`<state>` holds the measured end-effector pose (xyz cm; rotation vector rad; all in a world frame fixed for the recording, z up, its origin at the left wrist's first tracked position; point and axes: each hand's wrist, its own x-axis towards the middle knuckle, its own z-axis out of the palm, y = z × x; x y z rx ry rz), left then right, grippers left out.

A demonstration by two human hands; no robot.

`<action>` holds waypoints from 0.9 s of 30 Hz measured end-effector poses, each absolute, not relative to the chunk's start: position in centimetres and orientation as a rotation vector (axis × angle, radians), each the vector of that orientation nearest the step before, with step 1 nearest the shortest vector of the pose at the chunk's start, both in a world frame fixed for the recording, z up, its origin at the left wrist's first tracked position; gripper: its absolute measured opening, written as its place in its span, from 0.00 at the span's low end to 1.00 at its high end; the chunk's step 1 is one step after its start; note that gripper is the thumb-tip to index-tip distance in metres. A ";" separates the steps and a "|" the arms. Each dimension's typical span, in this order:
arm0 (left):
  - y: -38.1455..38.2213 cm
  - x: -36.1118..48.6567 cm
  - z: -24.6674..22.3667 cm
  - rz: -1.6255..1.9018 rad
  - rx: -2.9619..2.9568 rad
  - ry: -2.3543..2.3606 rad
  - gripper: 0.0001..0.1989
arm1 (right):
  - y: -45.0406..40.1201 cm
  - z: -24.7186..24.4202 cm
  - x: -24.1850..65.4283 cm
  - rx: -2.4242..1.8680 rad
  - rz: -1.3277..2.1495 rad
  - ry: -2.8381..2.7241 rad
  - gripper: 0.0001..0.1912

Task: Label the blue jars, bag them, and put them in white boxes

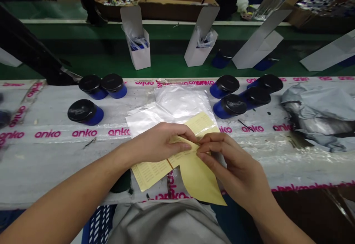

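Note:
A yellow sticker sheet (202, 181) with rows of small print is in front of me, bent so that one plain yellow flap hangs toward my lap. My left hand (162, 142) grips it between thumb and fingers from the left. From the right, my right hand (235, 168) pinches the sheet's edge with thumb and fingertips close together. Whether a small sticker sits between those fingertips is hidden. Under and behind the sheet lie flat clear plastic bags (180, 101) on the table.
Blue jars with black lids stand at left (85, 112) and right (229, 106). A crumpled grey plastic bag (327, 103) lies far right. Beyond the wrapped table (55, 155), open white boxes (140, 53) stand on a green conveyor (166, 44). Cardboard trays (177, 0) are behind.

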<state>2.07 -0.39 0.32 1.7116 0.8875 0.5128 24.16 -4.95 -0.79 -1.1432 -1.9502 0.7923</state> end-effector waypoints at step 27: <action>-1.8 6.2 2.5 0.880 1.682 1.066 0.04 | -3.6 1.3 25.9 -1.149 1.656 -0.937 0.10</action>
